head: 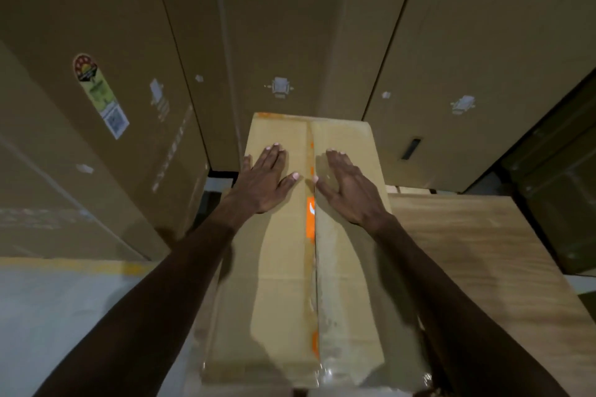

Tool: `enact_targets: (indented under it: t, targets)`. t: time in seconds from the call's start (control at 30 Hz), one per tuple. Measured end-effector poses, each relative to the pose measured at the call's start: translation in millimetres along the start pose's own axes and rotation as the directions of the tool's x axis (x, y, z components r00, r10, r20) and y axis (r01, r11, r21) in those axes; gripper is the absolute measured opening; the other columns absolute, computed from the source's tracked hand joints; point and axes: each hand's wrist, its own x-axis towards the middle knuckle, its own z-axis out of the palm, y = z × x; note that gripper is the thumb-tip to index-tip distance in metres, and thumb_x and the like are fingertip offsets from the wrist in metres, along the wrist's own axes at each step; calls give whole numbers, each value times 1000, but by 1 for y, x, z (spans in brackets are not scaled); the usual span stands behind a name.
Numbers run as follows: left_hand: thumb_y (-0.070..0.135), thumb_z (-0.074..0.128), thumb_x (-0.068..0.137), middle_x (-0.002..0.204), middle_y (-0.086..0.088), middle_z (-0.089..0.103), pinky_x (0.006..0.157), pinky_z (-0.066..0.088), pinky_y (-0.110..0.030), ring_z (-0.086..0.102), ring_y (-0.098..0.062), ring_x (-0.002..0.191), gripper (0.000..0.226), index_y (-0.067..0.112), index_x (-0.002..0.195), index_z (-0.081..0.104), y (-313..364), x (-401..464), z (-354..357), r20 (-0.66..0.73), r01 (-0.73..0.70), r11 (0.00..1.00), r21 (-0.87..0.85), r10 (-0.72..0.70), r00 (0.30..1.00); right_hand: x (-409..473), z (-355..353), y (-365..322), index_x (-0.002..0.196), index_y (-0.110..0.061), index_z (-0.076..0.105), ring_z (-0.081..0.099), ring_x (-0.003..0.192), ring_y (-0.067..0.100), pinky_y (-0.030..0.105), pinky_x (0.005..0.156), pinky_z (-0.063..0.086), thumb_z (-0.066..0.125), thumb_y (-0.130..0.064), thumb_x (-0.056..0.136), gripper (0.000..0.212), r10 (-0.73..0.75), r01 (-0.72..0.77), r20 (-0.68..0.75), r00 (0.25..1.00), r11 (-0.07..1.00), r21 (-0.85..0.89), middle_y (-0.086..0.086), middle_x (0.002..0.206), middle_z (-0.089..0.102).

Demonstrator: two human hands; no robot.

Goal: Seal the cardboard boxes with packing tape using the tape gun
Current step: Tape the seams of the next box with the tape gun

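Seen from the head camera, a person leans over a long cardboard box (283,235) and presses both top flaps down, one palm on either side of the centre seam (312,267). The left hand (263,182) lies flat on the left flap, fingers straight and spread, its thumb reaching toward the seam; the right hand (350,188) mirrors it on the right flap, also flat and holding nothing. Neither hand grips anything: both simply bear down on the board. The box stands directly below the camera, its far end close to a wall of tall cartons (322,26), with a wooden surface (483,251) just beside it on the right and a pale floor (48,316) at lower left. Scraps of orange tape (310,216) show along the seam, and a glossy clear film glints near the box's near end, so some tape appears already laid, though how far it runs cannot be told. No tape gun is in view. The flaps look like stiff corrugated board that would likely spring up if released, so one flat hand probably has to stay beside the seam while the other fetches the gun. The board seems light yet crushable; pressure is best spread through the palms. A label (98,93) marks a carton at left.
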Motion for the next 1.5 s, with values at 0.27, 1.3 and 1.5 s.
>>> enact_targets:
  t: [0.27, 1.3, 1.5]
  targets:
    - [59, 19, 104, 169, -1, -10, 124, -2, -51, -8, -17, 155, 74, 16, 161, 2, -22, 87, -15, -3, -32, 999, 23, 32, 999, 101, 14, 5, 161, -9, 13, 3, 157, 24, 43, 124, 7, 28, -44, 109, 65, 21, -13, 49, 999, 988, -155, 11, 170, 7]
    - [59, 23, 104, 169, 3, 0, 124, -5, -47, -6, -18, 156, 73, 17, 162, 8, -19, 96, -9, -120, 88, 996, -30, -91, 989, 125, 9, 11, 159, -12, 27, 20, 154, 23, 39, 122, 21, 35, -14, 104, 56, 11, -12, -11, 1000, 989, -149, 5, 168, 20]
    - [60, 24, 103, 169, 4, 5, 125, 0, -49, 1, -18, 156, 73, 18, 161, 11, -20, 101, -5, -120, 98, 995, -12, -99, 988, 88, 21, 3, 158, -9, 28, 22, 153, 25, 41, 123, 18, 33, -33, 105, 58, 22, -19, 10, 1000, 978, -207, 9, 167, 23]
